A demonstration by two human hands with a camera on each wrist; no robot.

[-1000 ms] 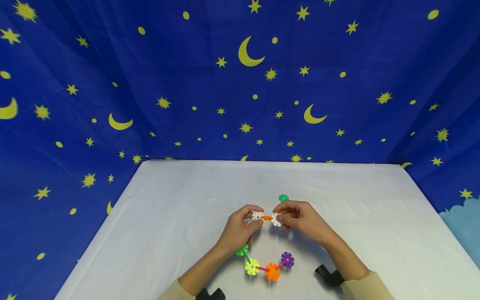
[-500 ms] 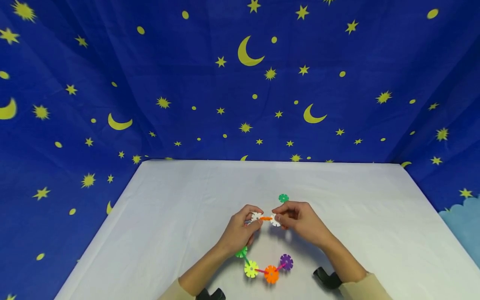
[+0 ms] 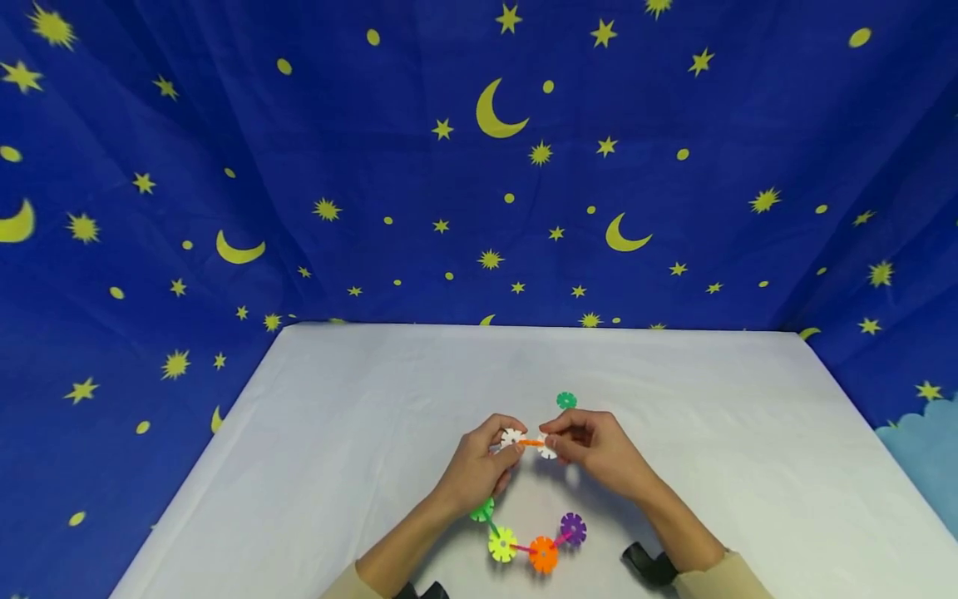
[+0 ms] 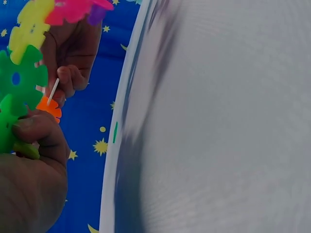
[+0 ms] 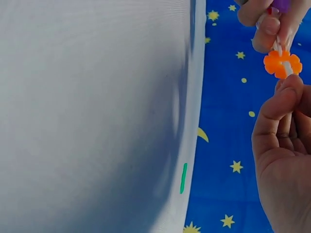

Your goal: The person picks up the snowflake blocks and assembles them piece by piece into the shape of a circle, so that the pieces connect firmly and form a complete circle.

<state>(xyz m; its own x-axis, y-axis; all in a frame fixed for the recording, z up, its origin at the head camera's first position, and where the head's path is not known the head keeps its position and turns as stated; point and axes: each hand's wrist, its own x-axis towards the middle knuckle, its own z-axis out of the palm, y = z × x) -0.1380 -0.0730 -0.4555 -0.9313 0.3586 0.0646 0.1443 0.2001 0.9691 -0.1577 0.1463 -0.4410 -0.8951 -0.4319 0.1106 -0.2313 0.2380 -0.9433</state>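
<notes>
My left hand [image 3: 475, 466] pinches a white notched snowflake disc [image 3: 512, 438] between thumb and fingers. Edge-on beside it is an orange disc [image 3: 530, 443], which bridges to a second white disc [image 3: 549, 451]. The right hand [image 3: 602, 453] pinches that second one. In the right wrist view, the orange disc [image 5: 277, 63] has white discs slotted at both sides. Below the left hand hangs a linked chain: a green disc [image 3: 482, 509], a yellow disc [image 3: 502, 545], an orange chain disc [image 3: 543, 555] and a purple disc [image 3: 573, 529], with thin edge-on connectors between. Fingers hide part of the chain.
A loose green disc [image 3: 566, 401] lies on the white tabletop [image 3: 359, 416] beyond the right hand. Black wrist mounts [image 3: 648, 566] sit under the forearms. A blue curtain [image 3: 374, 166] with stars and moons encloses the back and sides.
The right hand and its white disc have shifted slightly left, toward the left hand. The orange disc between them shows thinner, more edge-on. Both hands keep their pinch.
</notes>
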